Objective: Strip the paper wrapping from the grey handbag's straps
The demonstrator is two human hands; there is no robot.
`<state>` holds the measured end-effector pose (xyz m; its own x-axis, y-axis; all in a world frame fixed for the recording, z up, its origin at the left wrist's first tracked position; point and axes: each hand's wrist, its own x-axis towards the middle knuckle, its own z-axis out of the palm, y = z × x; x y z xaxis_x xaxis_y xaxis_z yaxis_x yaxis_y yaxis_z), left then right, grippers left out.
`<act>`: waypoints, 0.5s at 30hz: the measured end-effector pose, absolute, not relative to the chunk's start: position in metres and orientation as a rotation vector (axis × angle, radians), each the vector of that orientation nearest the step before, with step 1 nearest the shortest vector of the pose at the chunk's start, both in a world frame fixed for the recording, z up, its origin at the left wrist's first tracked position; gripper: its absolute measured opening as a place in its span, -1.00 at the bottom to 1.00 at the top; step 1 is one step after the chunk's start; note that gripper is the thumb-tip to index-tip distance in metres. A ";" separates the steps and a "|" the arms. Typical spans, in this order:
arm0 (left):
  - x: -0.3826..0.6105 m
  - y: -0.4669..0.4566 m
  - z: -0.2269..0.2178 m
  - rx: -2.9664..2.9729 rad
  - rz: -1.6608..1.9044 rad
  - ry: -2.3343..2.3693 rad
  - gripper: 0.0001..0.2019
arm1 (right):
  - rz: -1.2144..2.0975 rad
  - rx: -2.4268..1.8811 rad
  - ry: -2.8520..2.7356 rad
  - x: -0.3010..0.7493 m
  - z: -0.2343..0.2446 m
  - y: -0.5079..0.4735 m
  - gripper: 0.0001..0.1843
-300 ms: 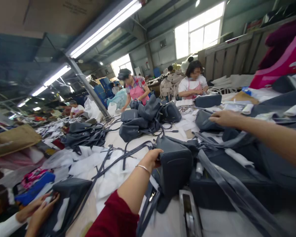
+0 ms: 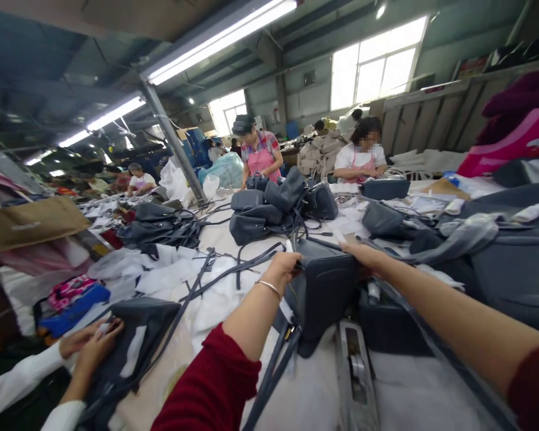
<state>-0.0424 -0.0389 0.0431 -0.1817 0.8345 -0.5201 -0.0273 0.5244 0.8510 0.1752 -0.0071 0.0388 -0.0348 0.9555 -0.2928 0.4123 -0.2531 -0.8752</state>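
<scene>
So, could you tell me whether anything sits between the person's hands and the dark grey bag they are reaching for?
Nothing visible does. The left hand already grips the top left edge of the grey bag, and the right hand rests on its top right corner. Loose straps and white paper sheets lie beside the bag, not between it and either hand.

left arm: dark red sleeve (image 2: 215,383), thin silver bracelet (image 2: 269,288) | right arm: dark red sleeve (image 2: 532,386), forearm bare

Illumination is bright and even, supplied by the ceiling tube lights (image 2: 220,37) and the large window (image 2: 377,63), which is overexposed to white. Wide-angle distortion bends lines away from the window; below it, the nearest sleeve (image 2: 211,389) is motion-blurred.
</scene>
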 end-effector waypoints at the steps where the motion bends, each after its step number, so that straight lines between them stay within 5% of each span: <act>1: -0.053 -0.047 0.059 0.765 0.933 1.562 -0.87 | 1.376 -1.680 -1.438 0.167 0.044 -0.019 -0.53; 6: -0.101 -0.109 0.147 1.068 1.054 1.583 -0.88 | 1.855 -1.263 -1.307 0.121 0.065 -0.109 -0.56; 9: -0.111 -0.173 0.162 1.483 0.941 1.673 -0.79 | 1.924 -1.045 -1.247 0.091 0.043 -0.189 -0.53; 15: -0.095 -0.300 0.032 1.462 0.599 1.748 -0.61 | 2.120 -1.413 -1.202 0.079 -0.064 -0.295 -0.73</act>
